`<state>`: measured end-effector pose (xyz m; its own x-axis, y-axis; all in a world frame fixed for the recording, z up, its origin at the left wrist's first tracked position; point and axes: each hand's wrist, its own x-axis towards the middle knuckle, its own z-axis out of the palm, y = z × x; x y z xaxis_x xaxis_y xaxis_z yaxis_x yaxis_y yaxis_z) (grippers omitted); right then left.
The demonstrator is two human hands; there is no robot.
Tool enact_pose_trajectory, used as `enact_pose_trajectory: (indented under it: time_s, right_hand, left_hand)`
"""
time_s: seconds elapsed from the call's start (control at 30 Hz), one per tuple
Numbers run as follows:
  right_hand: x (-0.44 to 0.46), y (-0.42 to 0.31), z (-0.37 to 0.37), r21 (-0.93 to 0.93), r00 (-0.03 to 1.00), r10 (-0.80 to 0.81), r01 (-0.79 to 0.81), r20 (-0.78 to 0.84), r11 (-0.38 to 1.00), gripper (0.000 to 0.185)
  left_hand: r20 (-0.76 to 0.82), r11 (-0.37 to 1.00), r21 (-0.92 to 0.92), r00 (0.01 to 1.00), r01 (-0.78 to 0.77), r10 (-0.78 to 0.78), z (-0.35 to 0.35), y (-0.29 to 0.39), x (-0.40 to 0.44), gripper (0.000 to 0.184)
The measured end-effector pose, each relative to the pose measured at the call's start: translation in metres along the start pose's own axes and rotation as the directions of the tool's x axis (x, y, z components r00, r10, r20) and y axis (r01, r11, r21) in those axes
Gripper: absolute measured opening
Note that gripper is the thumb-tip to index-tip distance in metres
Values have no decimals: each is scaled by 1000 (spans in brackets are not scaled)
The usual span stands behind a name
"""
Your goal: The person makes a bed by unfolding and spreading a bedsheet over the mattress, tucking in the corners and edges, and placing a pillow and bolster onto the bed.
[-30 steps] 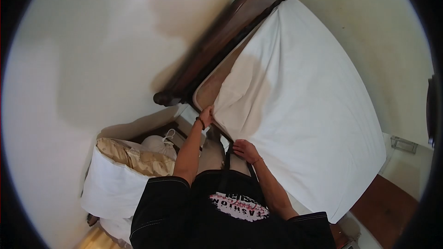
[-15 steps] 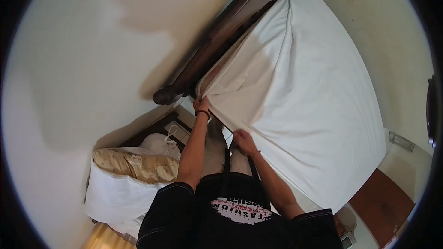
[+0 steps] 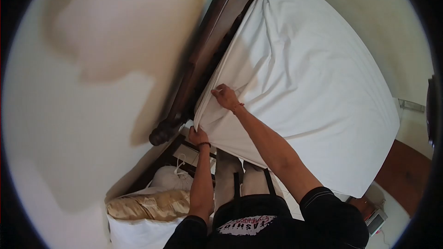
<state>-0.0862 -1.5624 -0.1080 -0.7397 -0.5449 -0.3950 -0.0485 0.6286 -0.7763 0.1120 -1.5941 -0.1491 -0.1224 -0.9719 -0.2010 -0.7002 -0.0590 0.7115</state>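
Though short of room beside headboard (image 3: 207,32), left hand (image 3: 198,135) tight on sheet (image 3: 323,73) edge; right hand (image 3: 225,97), grip unclear.

My left hand (image 3: 198,136) is clenched left of centre, its forearm (image 3: 201,179) upright from the bottom; my right hand (image 3: 226,97), fingers (image 3: 216,93) bent, sits higher, its arm (image 3: 272,145) slanting from the lower right.

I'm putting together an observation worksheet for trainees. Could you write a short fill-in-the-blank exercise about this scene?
1. The sheet gripped by the left hand is ____ in colour.
2. The dark beaded bracelet is worn on the ____ wrist.
3. Reaching over the sheet near the headboard is the person's ____ hand.
4. The person's sleeves are ____ in colour.

Missing words: white; left; right; black.
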Motion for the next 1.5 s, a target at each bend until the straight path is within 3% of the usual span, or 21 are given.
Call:
enact_pose_trajectory:
  time_s: [0.1,0.17,0.2,0.23,0.4,0.5,0.57,0.6,0.67,0.73,0.8,0.83,0.87,0.9,0.97,1.03,1.07,1.13,1.27,1.33,1.5]
  right_hand:
    - [15,-5,22,65,978,132,-143,159,988,40]
    - [17,2,43,171,955,156,-203,251,964,29]
    - [16,11,60,-41,988,-69,76,136,996,24]
    - [11,5,65,-277,947,-314,322,73,906,19]
    - [6,-15,64,-281,938,-318,346,141,895,16]
    - [15,-20,73,-206,972,-187,213,139,955,15]
    - [10,-21,71,-222,983,-163,179,88,958,14]
    - [6,-18,69,-225,984,-156,172,89,959,14]
    - [-10,-10,69,-243,933,-185,266,309,933,14]
    - [-48,-14,64,27,913,-274,279,303,960,16]
    - [-92,1,69,132,911,-334,310,243,942,15]
    - [-115,7,66,138,944,-256,231,206,963,18]
    - [-139,14,60,148,969,-175,150,173,978,24]
    - [-162,27,61,76,979,-194,189,64,979,26]
    - [-188,53,60,4,977,-210,210,-35,978,29]
    - [-200,81,58,-339,947,-307,260,-91,904,38]
    - [-207,96,64,-337,951,-298,254,-85,907,38]
    - [-215,134,84,-281,998,18,-3,53,960,35]
    - [-211,187,118,-444,988,-138,92,-74,891,34]
    - [-203,203,124,-732,810,-585,383,-26,563,24]
    - [-183,211,135,-550,858,-501,363,-118,752,25]
  left_hand:
    - [-2,997,63,999,-37,38,-5,-5,5,25]
    - [8,992,33,992,123,-124,-8,-28,9,26]
    - [11,992,39,992,122,-122,-8,-39,10,26]
    - [20,991,-12,991,131,-130,-10,-45,11,26]
    - [151,997,27,986,69,-72,-26,-39,0,26]
    - [277,990,-103,953,-96,121,-22,-19,7,32]
    - [175,982,167,983,-86,57,-16,-22,17,42]
    - [121,988,140,992,-64,47,-8,-22,19,50]
    - [100,968,251,995,-20,-5,9,-45,36,49]
    - [72,930,366,996,26,-56,19,-61,51,49]
    - [456,547,742,890,-386,10,30,-65,62,44]
    - [456,548,743,890,-384,5,34,-65,67,44]
    - [323,645,744,939,-174,-120,38,-66,71,41]
    - [193,705,707,947,47,-257,42,-66,74,37]
    - [155,723,688,960,64,-232,39,-57,69,38]
    - [118,739,669,971,78,-208,45,-63,71,38]
    - [163,753,647,942,122,-293,53,-84,79,37]
    - [205,759,626,902,178,-381,59,-98,81,37]
    - [353,837,133,763,531,-541,53,-87,74,38]
    - [454,730,-118,690,673,-563,49,-78,68,39]
    - [697,132,-564,556,815,-452,38,-48,51,43]
